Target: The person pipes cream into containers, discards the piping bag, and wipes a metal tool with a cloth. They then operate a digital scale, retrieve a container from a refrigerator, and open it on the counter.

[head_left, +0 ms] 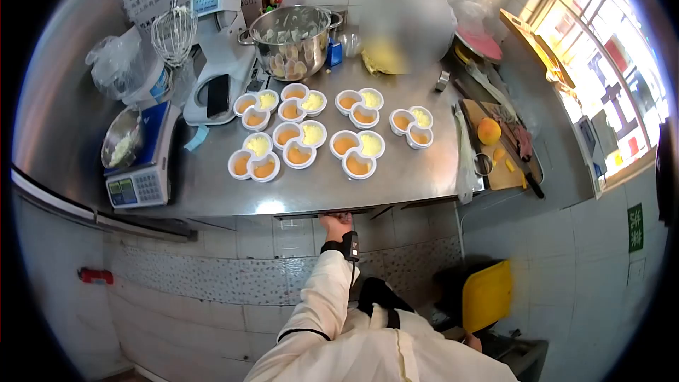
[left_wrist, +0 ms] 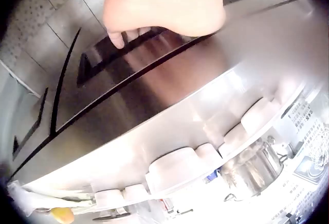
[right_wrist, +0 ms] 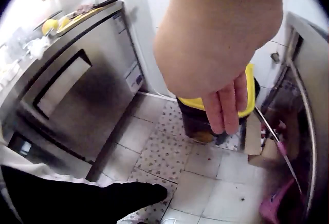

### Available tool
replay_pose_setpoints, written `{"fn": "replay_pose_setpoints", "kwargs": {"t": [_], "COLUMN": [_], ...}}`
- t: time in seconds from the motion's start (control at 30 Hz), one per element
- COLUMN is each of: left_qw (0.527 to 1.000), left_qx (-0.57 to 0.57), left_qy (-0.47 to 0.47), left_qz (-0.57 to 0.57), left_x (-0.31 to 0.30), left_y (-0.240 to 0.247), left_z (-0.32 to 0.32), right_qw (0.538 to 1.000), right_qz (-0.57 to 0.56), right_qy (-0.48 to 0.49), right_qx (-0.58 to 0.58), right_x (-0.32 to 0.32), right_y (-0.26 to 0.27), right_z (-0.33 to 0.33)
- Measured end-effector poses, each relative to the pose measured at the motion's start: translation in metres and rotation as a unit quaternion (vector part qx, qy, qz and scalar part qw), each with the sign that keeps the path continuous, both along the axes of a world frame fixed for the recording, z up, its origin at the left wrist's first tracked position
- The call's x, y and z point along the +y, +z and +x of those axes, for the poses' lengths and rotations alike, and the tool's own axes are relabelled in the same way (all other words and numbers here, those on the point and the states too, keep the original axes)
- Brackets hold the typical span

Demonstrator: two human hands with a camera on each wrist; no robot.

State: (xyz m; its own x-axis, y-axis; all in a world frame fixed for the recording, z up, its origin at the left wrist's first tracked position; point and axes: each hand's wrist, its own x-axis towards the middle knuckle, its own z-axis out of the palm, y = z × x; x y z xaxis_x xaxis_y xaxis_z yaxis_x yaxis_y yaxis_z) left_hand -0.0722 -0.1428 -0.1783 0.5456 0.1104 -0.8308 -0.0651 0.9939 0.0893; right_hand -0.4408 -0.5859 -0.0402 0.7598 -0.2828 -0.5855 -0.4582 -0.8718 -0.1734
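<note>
My left hand [head_left: 336, 225] reaches up to the front edge of the steel counter [head_left: 417, 177]. In the left wrist view, my left hand [left_wrist: 154, 8] has its fingertips [left_wrist: 118, 39] curled into the dark recessed handle [left_wrist: 103, 62] of the steel cabinet front below the worktop. My right hand [right_wrist: 226, 126] hangs at my side above the tiled floor. Its fingers point down loosely and hold nothing. Several white cups [head_left: 304, 134] with orange and yellow filling stand in clusters on the counter above my left hand.
A stand mixer [head_left: 212, 28], a big steel bowl [head_left: 293, 39] and a scale [head_left: 138, 170] crowd the counter's back and left. A cutting board [head_left: 495, 163] with an orange fruit [head_left: 489, 130] lies at the right. A yellow-lidded bin [right_wrist: 247, 106] stands on the floor to my right.
</note>
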Motion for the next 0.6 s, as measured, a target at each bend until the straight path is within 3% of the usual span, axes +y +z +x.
{"fn": "replay_pose_setpoints", "kwargs": {"t": [0.03,0.1,0.17,0.2,0.23,0.3,0.33,0.37,0.4,0.43,0.5,0.57,0.6], "left_qw": [1.000,0.999,0.992,0.887,0.668,0.736,0.695,0.708,0.925,0.997,0.989,0.965,0.951], "left_qx": [0.009,-0.017,-0.118,-0.459,-0.742,-0.674,-0.717,-0.704,-0.375,0.010,0.059,0.166,0.176], "left_qy": [0.006,0.033,0.052,0.024,-0.013,0.020,0.030,0.053,0.044,0.032,-0.047,-0.084,-0.095], "left_qz": [0.006,-0.009,0.005,-0.032,-0.050,-0.055,-0.046,-0.031,0.030,0.073,0.125,0.183,0.236], "left_x": [-0.003,-0.009,-0.013,-0.008,-0.001,-0.009,-0.021,-0.028,-0.029,-0.028,-0.015,0.002,0.002], "left_y": [-0.001,-0.003,-0.027,-0.073,-0.114,-0.143,-0.115,-0.073,-0.022,0.004,0.006,-0.018,0.009], "left_z": [-0.003,-0.003,-0.017,-0.014,-0.009,-0.044,-0.069,-0.108,-0.137,-0.162,-0.227,-0.300,-0.324], "right_qw": [0.999,0.998,0.997,0.995,0.994,0.973,0.975,0.972,0.968,0.963,0.953,0.892,0.886], "right_qz": [-0.028,-0.006,0.078,0.083,0.082,0.115,0.150,0.183,0.182,0.198,0.210,0.055,0.054], "right_qy": [0.021,0.056,0.003,0.051,0.072,0.200,0.154,0.108,0.129,0.107,0.099,0.389,0.401], "right_qx": [0.038,-0.006,-0.019,-0.008,0.007,0.001,0.054,0.097,0.112,0.152,0.196,0.224,0.225], "right_x": [-0.001,-0.030,-0.077,-0.080,-0.086,-0.101,-0.091,-0.076,-0.085,-0.092,-0.099,-0.082,-0.069], "right_y": [0.012,-0.002,-0.052,-0.049,-0.055,-0.068,-0.055,-0.044,-0.054,-0.074,-0.088,-0.094,-0.096], "right_z": [0.023,0.043,0.061,0.078,0.098,0.126,0.140,0.161,0.170,0.178,0.202,0.236,0.251]}}
